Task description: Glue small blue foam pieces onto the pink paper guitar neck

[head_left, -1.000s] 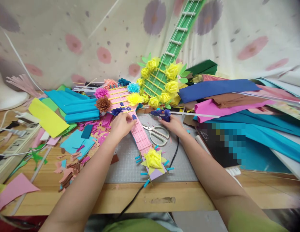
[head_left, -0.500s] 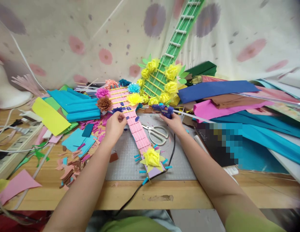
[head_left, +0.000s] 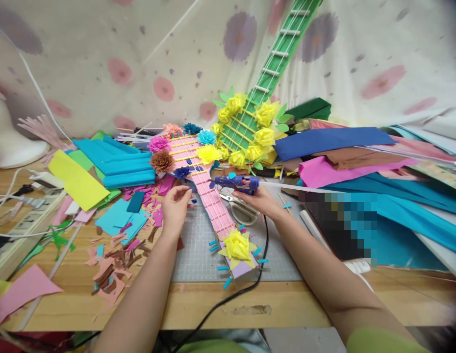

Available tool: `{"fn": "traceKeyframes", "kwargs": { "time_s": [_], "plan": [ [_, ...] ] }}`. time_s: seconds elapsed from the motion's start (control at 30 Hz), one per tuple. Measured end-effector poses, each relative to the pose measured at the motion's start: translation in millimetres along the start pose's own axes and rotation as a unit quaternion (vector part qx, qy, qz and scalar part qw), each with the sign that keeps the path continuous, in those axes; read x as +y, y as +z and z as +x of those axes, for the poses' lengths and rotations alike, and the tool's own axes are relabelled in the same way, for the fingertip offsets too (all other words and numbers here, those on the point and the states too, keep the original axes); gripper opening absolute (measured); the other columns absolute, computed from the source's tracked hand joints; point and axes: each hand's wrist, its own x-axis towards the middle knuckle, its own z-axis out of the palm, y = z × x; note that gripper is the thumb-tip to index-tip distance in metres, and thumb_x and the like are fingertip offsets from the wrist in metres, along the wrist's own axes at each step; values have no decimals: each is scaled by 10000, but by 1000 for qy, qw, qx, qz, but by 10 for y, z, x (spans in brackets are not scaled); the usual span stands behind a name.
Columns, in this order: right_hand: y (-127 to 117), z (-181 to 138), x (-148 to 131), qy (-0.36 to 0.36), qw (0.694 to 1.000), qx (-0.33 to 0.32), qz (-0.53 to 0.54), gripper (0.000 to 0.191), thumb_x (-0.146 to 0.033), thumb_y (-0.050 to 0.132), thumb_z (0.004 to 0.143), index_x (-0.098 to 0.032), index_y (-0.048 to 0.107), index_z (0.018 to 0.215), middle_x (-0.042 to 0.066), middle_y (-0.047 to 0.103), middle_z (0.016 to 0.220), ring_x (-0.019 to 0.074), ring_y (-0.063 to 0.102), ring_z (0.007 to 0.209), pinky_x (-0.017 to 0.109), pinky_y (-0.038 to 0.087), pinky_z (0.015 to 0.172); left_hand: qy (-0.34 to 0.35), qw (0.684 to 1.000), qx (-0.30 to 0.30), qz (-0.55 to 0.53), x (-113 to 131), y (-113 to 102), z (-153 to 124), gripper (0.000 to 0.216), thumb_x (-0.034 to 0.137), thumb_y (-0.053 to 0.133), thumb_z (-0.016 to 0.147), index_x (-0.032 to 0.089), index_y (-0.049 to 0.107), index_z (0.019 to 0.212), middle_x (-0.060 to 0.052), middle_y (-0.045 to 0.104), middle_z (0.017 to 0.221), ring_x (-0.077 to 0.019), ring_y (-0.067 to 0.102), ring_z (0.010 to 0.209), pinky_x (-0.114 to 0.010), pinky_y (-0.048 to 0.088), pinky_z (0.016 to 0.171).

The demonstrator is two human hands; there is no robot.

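Observation:
A pink paper guitar (head_left: pixel 212 202) lies aslant on the grey cutting mat (head_left: pixel 198 260), trimmed with paper flowers, white strings and yellow strips. Dark blue petals show around a dark blue flower (head_left: pixel 182 172) and along the upper neck. My right hand (head_left: pixel 263 200) grips a purple-blue hot glue gun (head_left: pixel 237 184), its nozzle pointing left over the neck. A white glue stick (head_left: pixel 287 187) runs out of its back. Left of the neck, my left hand (head_left: pixel 177 206) is closed in a pinch; whatever is between its fingertips is too small to make out. Scissors (head_left: pixel 244 212) lie partly under the gun.
Behind stands a green paper guitar (head_left: pixel 237 132) ringed with yellow flowers. Folded coloured paper (head_left: pixel 334 139) is piled at right, beside a dark tablet-like panel (head_left: pixel 323 230). Paper scraps (head_left: pixel 110 274) and a power strip (head_left: pixel 37 215) lie at left. A black cord (head_left: pixel 231 294) crosses the front edge.
My right hand has brought the glue gun left and slightly down, over the guitar's neck. My left hand has drawn back down from the blue flower, off the neck's edge.

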Motion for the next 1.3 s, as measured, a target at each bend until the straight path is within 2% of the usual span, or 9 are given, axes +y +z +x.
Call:
{"fn": "traceKeyframes", "kwargs": {
  "time_s": [0.1, 0.23, 0.57, 0.83, 1.3],
  "plan": [
    [28, -8, 42, 15, 999, -19, -31, 451, -543, 648, 689, -205, 686, 986, 30, 700, 927, 213, 632, 841, 358, 507, 774, -15, 1000, 7, -11, -42, 17, -5, 245, 320, 687, 595, 163, 594, 758, -4, 611, 665, -142, 614, 586, -210, 454, 424],
    [77, -19, 34, -3, 997, -36, -74, 451, -536, 622, 717, -203, 676, 1017, 29, 696, 962, 220, 625, 872, 352, 498, 780, -41, 999, -13, -22, -93, 50, -20, 259, 313, 700, 577, 158, 581, 747, 9, 588, 654, -124, 595, 547, -210, 463, 416],
    [131, -51, -79, -46, 988, -16, -144, 426, -584, 590, 703, -197, 670, 860, 3, 651, 820, 189, 588, 772, 285, 463, 673, -43, 999, -17, -17, -68, 86, -59, 221, 288, 701, 591, 159, 575, 720, 18, 575, 584, -120, 575, 516, -201, 447, 387],
    [131, -44, -63, -71, 986, -29, -147, 434, -573, 570, 732, -181, 672, 888, 10, 659, 849, 183, 588, 777, 275, 451, 674, -42, 999, -20, -16, -58, 99, -84, 237, 297, 703, 584, 153, 574, 720, 14, 585, 606, -117, 576, 527, -203, 450, 397],
    [144, -33, -65, -59, 988, -24, -142, 405, -572, 593, 717, -206, 686, 864, 6, 673, 849, 197, 599, 782, 297, 470, 711, -51, 998, -28, -13, 1, 135, -152, 154, 238, 671, 607, 162, 580, 705, 14, 589, 602, -99, 558, 518, -183, 451, 390]
  ]
}}
